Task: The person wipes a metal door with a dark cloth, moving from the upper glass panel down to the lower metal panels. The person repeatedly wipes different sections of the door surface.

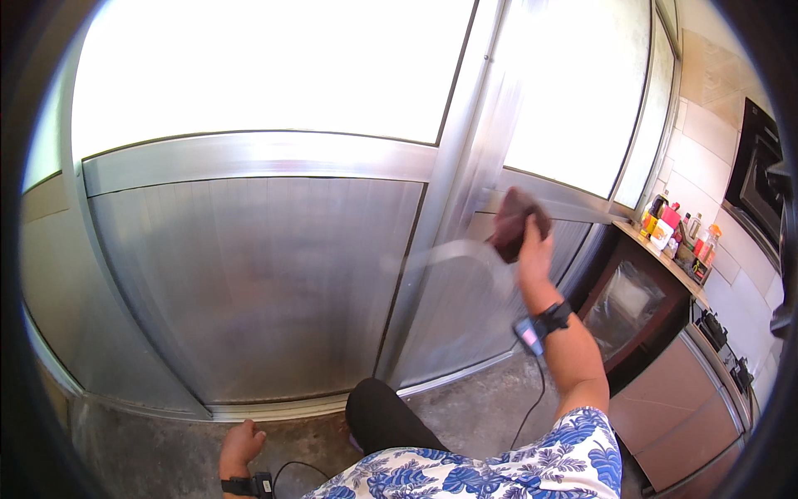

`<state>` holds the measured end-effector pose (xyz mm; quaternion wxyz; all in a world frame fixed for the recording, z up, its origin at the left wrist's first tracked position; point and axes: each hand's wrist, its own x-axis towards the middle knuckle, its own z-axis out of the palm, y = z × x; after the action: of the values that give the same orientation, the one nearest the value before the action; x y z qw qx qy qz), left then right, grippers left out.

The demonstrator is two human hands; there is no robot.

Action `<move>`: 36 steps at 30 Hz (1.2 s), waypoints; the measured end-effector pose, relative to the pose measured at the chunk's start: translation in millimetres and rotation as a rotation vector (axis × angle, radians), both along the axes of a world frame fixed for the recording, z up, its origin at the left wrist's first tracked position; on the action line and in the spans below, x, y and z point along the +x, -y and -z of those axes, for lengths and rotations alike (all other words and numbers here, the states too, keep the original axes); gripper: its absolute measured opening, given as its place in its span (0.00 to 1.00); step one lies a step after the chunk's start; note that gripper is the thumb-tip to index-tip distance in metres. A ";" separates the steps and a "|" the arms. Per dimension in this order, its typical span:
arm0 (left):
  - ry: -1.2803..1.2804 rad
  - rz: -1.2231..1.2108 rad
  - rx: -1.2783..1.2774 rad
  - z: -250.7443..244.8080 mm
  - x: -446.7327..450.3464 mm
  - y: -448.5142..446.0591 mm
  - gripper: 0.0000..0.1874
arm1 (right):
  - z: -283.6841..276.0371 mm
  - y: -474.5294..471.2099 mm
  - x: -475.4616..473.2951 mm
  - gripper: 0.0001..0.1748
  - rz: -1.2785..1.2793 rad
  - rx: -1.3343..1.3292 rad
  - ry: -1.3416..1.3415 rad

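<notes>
My right hand [535, 243] grips a bunched maroon cloth [519, 224], both slightly blurred. It is raised in front of the right section of an aluminium-framed partition, near the upright aluminium post [464, 162]. Whether the cloth touches the metal I cannot tell. Low on the left, my left hand [243, 441] hangs above the floor with its fingers curled in, and nothing shows in it. Before me stands a ribbed grey metal panel [262, 280] beneath a bright window pane [268, 68]. A blurred pale arc crosses the post beside the cloth.
A counter [661, 256] on the right bears several bottles [704, 243] and jars. Below it is a dark cabinet with a plastic-covered front [626, 296], then a brown cabinet [679, 393]. My bent knee [386, 418] is close to the panel. Cables hang from both wrist devices.
</notes>
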<state>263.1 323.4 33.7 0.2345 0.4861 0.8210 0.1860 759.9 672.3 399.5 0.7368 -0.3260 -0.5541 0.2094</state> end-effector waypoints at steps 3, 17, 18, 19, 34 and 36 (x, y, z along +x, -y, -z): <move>0.047 -0.026 -0.017 2.6 3.9 -4.0 0.18 | -54.6 -29.6 21.5 0.24 0.113 0.219 -0.058; -0.031 0.062 -0.100 22.3 16.8 -17.7 0.20 | -16.5 -80.6 19.9 0.25 0.643 0.482 0.805; -0.022 0.034 -0.149 23.3 18.4 -16.6 0.21 | -12.4 -90.9 30.2 0.26 0.648 0.502 0.786; 0.001 0.045 -0.131 24.7 19.5 -15.6 0.21 | -9.0 -102.4 42.1 0.26 0.686 0.474 0.742; 0.080 0.033 0.257 6.2 81.2 2.9 0.17 | -38.3 -216.6 228.0 0.30 0.785 -0.118 0.425; 0.139 -0.014 0.303 0.4 81.8 19.2 0.17 | -30.7 -227.4 218.8 0.32 0.788 -0.060 0.268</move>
<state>344.9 304.3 33.3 0.2133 0.4962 0.7688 0.3424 978.6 899.7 430.2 0.6723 -0.5587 -0.4715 -0.1166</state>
